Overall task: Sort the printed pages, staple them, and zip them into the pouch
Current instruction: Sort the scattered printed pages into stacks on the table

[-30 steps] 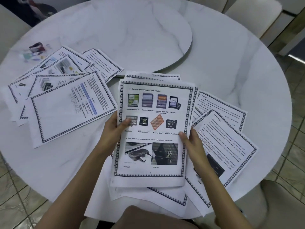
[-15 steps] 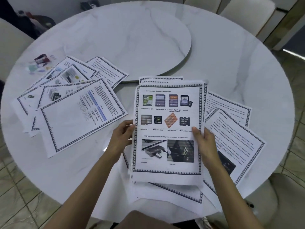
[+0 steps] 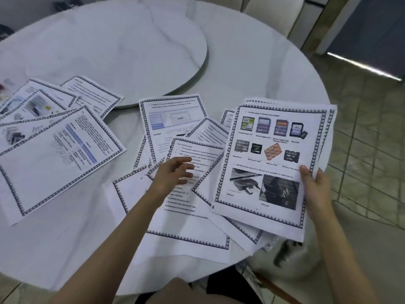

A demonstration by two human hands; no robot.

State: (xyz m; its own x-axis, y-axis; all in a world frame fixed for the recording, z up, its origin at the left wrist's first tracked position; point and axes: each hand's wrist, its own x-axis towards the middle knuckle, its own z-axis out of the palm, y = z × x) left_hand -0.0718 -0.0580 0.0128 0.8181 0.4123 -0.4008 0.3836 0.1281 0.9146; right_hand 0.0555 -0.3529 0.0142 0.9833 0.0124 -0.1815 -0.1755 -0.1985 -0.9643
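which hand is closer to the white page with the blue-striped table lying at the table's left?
Left. The left hand hovers open over the middle sheets, right of that blue-striped page. The right hand grips the memory-card page further right.

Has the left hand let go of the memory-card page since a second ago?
Yes. The left hand now hovers over loose sheets; only the right hand holds the memory-card page.

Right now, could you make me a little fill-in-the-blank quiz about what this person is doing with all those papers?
1. The memory-card page is held by the ____ hand alone.
2. The left hand hovers open over loose ____ in the middle.
3. The table top is ____ in shape.

Missing words: right; pages; round
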